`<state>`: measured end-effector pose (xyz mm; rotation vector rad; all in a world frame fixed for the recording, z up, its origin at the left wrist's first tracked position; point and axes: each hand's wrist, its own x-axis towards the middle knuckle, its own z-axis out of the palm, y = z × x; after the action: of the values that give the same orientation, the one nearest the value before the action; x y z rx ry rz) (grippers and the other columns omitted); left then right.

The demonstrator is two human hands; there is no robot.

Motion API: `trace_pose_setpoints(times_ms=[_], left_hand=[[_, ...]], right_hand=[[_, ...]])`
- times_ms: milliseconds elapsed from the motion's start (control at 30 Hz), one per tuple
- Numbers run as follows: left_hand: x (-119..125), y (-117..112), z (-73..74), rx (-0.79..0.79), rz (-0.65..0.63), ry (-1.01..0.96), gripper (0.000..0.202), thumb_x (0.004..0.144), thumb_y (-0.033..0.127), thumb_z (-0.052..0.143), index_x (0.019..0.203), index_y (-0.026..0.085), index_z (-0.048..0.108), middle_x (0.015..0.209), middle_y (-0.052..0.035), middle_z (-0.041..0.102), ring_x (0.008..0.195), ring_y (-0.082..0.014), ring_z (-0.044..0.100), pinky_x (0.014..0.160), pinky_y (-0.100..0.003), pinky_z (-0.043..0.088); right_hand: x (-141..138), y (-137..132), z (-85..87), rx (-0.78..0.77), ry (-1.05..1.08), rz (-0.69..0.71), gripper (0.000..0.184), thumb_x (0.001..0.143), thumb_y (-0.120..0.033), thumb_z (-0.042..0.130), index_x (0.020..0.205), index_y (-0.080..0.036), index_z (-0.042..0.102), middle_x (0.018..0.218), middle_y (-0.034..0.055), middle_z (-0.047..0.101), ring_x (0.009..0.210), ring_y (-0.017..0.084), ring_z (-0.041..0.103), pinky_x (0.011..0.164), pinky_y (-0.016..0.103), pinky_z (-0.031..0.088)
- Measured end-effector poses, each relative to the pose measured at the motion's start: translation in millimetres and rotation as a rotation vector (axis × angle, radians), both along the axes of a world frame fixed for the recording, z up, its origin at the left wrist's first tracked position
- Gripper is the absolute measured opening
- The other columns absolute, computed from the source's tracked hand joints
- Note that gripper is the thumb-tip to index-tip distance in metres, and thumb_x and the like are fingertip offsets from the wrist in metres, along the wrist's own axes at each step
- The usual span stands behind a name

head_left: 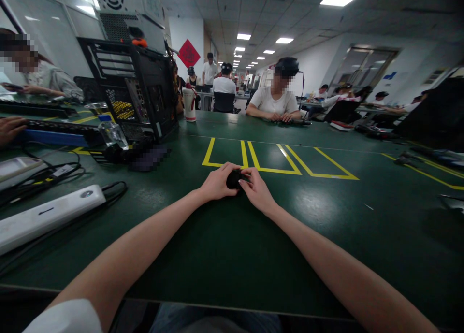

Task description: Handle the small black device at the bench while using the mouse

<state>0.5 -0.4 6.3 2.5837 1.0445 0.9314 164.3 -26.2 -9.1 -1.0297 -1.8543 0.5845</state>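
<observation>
Between my two hands is a small black rounded object [234, 179], just above or on the green table [232, 246]; its kind is too dark to make out. My left hand [218, 182] curls round its left side, thumb below and fingers above. From the right, the fingertips of my right hand [256, 190] pinch at its edge. Part of the object is covered by the fingers. Yellow tape outlines [275, 170] lie on the table just beyond my hands.
At the left stand a black computer case [145, 89], a water bottle [112, 132] and a white power strip [54, 219] with cables. A paper cup [189, 103] is farther back. Across the table a person [275, 98] sits handling something dark. Another person's hand [10, 130] rests at far left.
</observation>
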Motion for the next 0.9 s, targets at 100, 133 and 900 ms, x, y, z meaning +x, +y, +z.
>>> trace_pose_setpoints(times_ms=[100,133,900], left_hand=[[0,1,-0.7,-0.007,0.035,-0.011,0.058,0.061,0.029,0.065,0.113,0.022,0.040,0.108,-0.0029,0.049,0.094,-0.0204,0.053,0.078,-0.034,0.045],[-1,2,-0.7,-0.011,0.050,-0.016,0.059,0.060,0.031,0.065,0.113,0.022,0.040,0.108,-0.0032,0.049,0.094,-0.0207,0.053,0.078,-0.035,0.045],[-2,21,-15.4,-0.398,0.136,-0.134,0.071,0.061,0.051,0.064,0.120,0.022,0.037,0.120,-0.0098,0.048,0.107,-0.0260,0.049,0.086,-0.041,0.042]], right_hand=[[1,0,-0.9,0.058,-0.087,-0.091,0.028,0.080,-0.014,0.037,0.107,-0.022,0.039,0.109,0.0058,0.045,0.104,0.016,0.047,0.092,0.036,0.040],[2,0,-1.4,0.064,-0.118,-0.129,0.030,0.079,-0.012,0.035,0.108,-0.021,0.039,0.109,0.0067,0.044,0.105,0.016,0.047,0.093,0.036,0.039],[14,2,-0.1,-0.108,-0.371,-0.222,0.036,0.074,-0.031,0.055,0.107,-0.018,0.047,0.108,0.0104,0.053,0.100,0.024,0.051,0.086,0.043,0.041]])
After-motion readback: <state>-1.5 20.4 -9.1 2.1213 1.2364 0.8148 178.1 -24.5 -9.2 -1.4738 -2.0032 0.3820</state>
